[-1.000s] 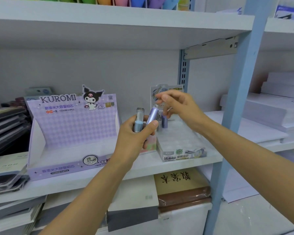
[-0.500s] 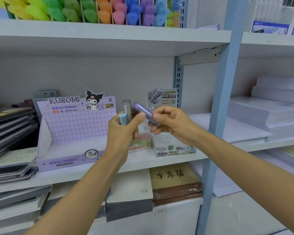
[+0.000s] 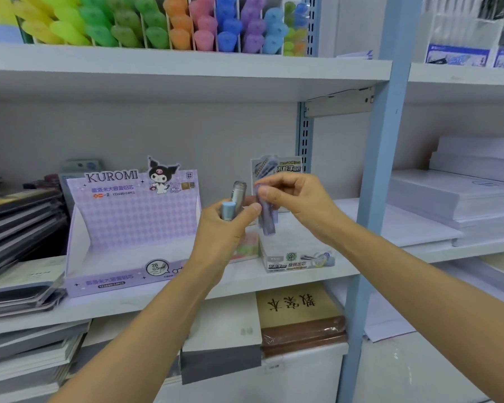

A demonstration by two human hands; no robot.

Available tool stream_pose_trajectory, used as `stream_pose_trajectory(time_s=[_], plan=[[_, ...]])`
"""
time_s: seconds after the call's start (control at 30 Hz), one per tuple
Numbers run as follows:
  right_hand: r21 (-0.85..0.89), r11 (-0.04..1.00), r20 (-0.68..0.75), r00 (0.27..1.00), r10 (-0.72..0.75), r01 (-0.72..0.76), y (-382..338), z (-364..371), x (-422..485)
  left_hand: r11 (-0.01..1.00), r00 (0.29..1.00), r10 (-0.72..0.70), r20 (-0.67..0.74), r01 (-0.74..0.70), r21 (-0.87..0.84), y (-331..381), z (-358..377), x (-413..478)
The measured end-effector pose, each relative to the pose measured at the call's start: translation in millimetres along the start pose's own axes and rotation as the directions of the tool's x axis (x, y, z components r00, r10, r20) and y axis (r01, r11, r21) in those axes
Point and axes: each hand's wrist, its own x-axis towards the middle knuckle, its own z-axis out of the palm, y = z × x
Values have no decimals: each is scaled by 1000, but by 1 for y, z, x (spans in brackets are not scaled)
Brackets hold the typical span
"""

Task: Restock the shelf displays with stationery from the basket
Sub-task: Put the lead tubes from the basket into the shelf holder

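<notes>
Room-wise you're fine: the underside of the upper shelf [image 3: 186, 82] sits well above the header card of the Kuromi display box [image 3: 134, 225], and the blue upright post [image 3: 373, 199] is well off to the right of it. The box itself is glossy lilac card with a checked back panel, slanted white side flaps and a low front lip, and its white tray floor shows behind that lip. Just right of it stands a smaller white display box [image 3: 297, 251] with a printed card at the back. Both sit on the white shelf [image 3: 274, 282]. Dark notebooks [image 3: 18, 216] are stacked to the left of the Kuromi box, and white paper reams [image 3: 454, 199] lie past the post. Your left hand [image 3: 224, 228] is up in front of the Kuromi box's right edge, fingers wrapped round two slim plastic tubes: a blue-capped tube [image 3: 228, 210] and a clear greyish tube [image 3: 239, 193], both poking out the top of your fist. Your right hand [image 3: 297, 199], further right, pinches the top of a translucent purple tube [image 3: 266, 219], which hangs nearly upright with its lower end over the smaller box. Your left thumb is right at the purple tube; I can't tell if it's touching.
</notes>
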Motion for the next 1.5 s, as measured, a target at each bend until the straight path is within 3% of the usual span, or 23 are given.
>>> stream_pose_trajectory(time_s=[0.17, 0.27, 0.33, 0.47, 0.7, 0.93, 1.1, 1.2, 1.27, 1.37, 1.5], plan=[[-141, 989, -226, 974, 21, -54, 22, -24, 16, 984, 976, -55, 211, 89, -155, -4, -8, 5], [-253, 948, -299, 948, 112, -192, 51, -31, 23, 985, 967, -53, 249, 91, -146, -8, -12, 8], [-317, 925, -332, 938, 98, -209, 64, -34, 27, 989, 968, -62, 244, 93, -116, -12, -16, 10], [-448, 872, -279, 958, 71, -195, 76, -32, 36, 989, 975, -76, 210, 100, -107, -18, -21, 11], [-584, 793, -87, 985, 149, -172, 82, -39, 41, 983, 970, -113, 215, 140, -116, -28, -23, 13], [-566, 805, -118, 984, 137, -180, 92, -30, 33, 987, 970, -138, 200, 152, -57, -33, -20, 15], [-705, 700, -156, 988, 2, -112, 77, -25, 31, 991, 967, -131, 221, 132, 12, -30, -18, 9], [-433, 900, -140, 990, -13, -49, 50, -19, 25, 994, 975, -109, 196, 104, 38, -27, -14, 7], [-177, 983, 10, 999, 48, -45, 33, -14, 16, 996, 979, -81, 189, 74, 44, -25, -9, 5], [-68, 994, 191, 977, 91, -80, 23, -7, 0, 997, 979, -37, 199, 22, 75, -21, -2, 0], [85, 985, 200, 971, 131, -150, 20, -14, -7, 995, 980, -70, 185, 55, 83, -15, 1, -5]])
